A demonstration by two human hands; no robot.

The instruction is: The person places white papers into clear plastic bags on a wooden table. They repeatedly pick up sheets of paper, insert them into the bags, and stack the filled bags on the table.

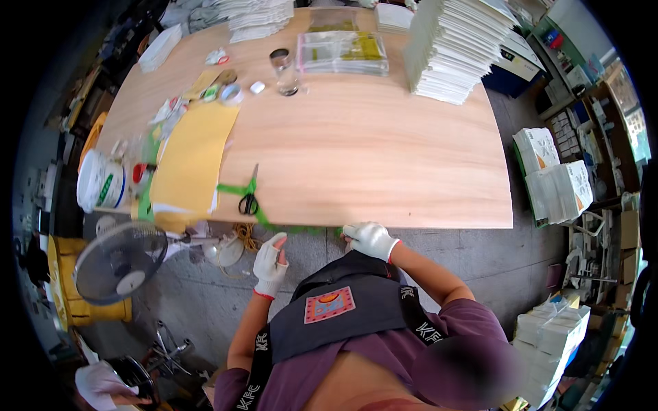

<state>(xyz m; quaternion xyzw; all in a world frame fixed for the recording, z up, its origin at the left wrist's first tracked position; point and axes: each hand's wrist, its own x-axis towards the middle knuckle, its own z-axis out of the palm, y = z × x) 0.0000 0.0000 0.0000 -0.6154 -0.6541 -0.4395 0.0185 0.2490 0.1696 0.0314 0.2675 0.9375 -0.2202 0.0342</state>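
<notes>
Head view: left white-gloved hand (pixel 271 265) loosely spread, right white-gloved hand (pixel 372 240) curled, can't tell if holding; snagged thin green ribbon (pixel 232 188), if tugged, could drag black-handled metal scissors (pixel 251 191) down.

Smooth, matt, wood-grained worktop (pixel 370 157); scissors (pixel 251 192) with metal blades and black plastic-looking handles; gloves (pixel 373 240) of matt white cloth; dull yellow paper (pixel 192 151); shiny clear plastic packs (pixel 343 55); smooth transparent tumbler (pixel 287 79); white plastic bucket (pixel 94 179); matt dark cloth apron (pixel 387 316)
</notes>
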